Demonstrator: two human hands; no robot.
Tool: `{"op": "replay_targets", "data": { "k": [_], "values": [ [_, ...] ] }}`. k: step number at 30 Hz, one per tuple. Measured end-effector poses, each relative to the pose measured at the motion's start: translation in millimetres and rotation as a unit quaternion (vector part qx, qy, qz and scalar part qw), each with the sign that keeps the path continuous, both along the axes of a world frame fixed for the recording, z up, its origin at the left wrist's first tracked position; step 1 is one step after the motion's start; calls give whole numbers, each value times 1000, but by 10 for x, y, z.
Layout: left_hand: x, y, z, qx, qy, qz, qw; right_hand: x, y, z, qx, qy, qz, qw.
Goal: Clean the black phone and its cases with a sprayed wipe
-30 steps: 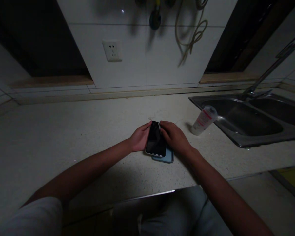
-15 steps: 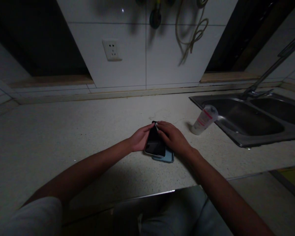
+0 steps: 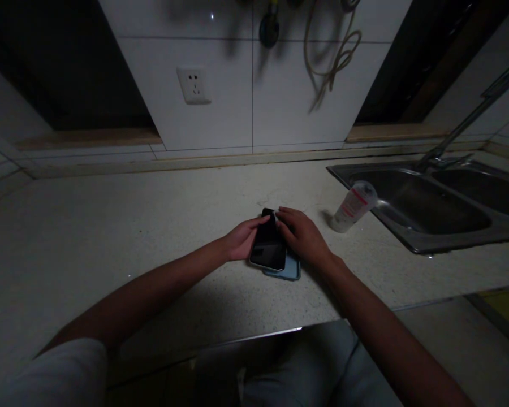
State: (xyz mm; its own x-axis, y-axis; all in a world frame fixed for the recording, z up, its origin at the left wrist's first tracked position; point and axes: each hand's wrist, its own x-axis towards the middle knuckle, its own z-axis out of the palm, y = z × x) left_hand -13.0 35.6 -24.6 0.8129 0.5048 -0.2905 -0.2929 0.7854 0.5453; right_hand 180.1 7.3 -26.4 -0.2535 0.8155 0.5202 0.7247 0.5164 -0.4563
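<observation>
A black-screened smartphone (image 3: 269, 249) lies face up, partly over a light blue phone case (image 3: 289, 270) on the counter. My left hand (image 3: 241, 240) grips the phone along its left side, thumb resting on the upper screen. At the upper right edge of the phone is my right hand (image 3: 301, 233), its fingers bent together. Something small and whitish shows by the right fingertips, too small to name. The right hand covers part of the case.
To the right, a clear plastic cup (image 3: 353, 208) with red print stands near a double metal sink (image 3: 411, 246) with a faucet (image 3: 453, 135). A wall socket (image 3: 194, 86) and a looped hose (image 3: 333, 70) are on the tiled wall behind the counter (image 3: 110, 226).
My right hand has shifted slightly to the right, uncovering more of the phone's upper screen. My left hand and the phone stay almost where they were.
</observation>
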Motion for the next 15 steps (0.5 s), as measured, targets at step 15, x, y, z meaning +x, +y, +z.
{"op": "replay_targets", "data": {
  "k": [15],
  "values": [
    [13, -31, 71, -3, 23, -3, 1000, 2, -7, 28, -16, 5, 6, 1000]
  ]
}}
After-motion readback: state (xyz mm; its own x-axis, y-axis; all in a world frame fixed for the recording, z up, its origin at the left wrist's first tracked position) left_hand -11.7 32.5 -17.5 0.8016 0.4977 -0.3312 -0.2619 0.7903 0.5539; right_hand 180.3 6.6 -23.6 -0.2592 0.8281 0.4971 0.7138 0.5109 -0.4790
